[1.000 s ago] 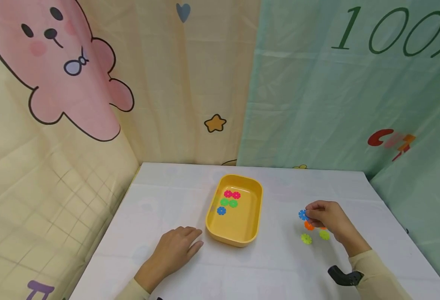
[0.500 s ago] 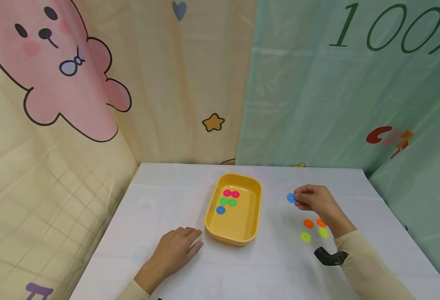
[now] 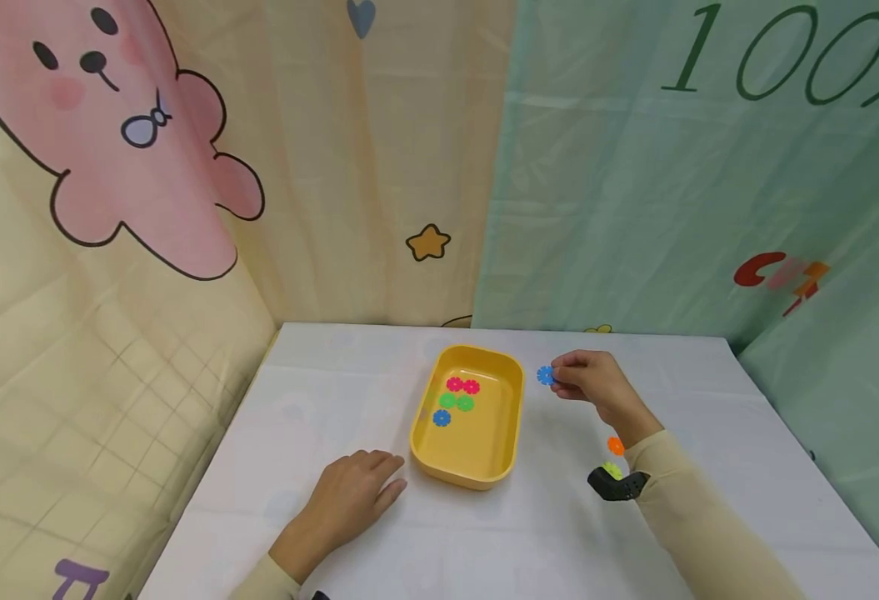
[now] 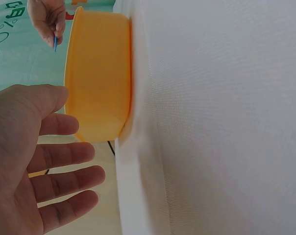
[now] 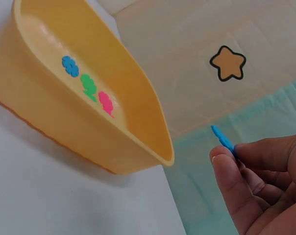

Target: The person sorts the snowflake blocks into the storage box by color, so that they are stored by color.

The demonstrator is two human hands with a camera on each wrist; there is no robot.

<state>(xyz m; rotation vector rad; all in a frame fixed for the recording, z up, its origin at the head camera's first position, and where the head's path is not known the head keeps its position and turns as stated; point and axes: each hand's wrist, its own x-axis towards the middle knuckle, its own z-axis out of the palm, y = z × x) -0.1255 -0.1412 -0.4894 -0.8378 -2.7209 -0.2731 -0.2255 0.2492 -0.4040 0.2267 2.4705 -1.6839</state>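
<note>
A blue flower-shaped disc [image 3: 545, 376] is pinched between thumb and fingertips of my right hand [image 3: 595, 382]. In the right wrist view the same blue disc [image 5: 221, 139] shows edge-on, off the corner of the yellow tray [image 5: 64, 122]. My left hand [image 3: 352, 500] lies with loosely spread fingers near the left side of the yellow tray [image 3: 469, 477]. Inside that tray are two pink discs [image 3: 455, 384], two green discs [image 3: 465, 403] and one blue disc [image 3: 442, 418]. In the left wrist view my left hand [image 4: 45, 161] holds nothing.
Right of the tray, an orange disc [image 3: 616, 446] and a yellow-green disc [image 3: 612, 471] lie on the white table [image 3: 379, 575], partly covered by the right forearm and its black wrist camera [image 3: 617, 485]. Printed curtains [image 3: 364, 167] stand behind the table.
My right hand has carried the blue disc up and left, from above the loose discs to beside the tray's far right corner. The left hand has stayed in place.
</note>
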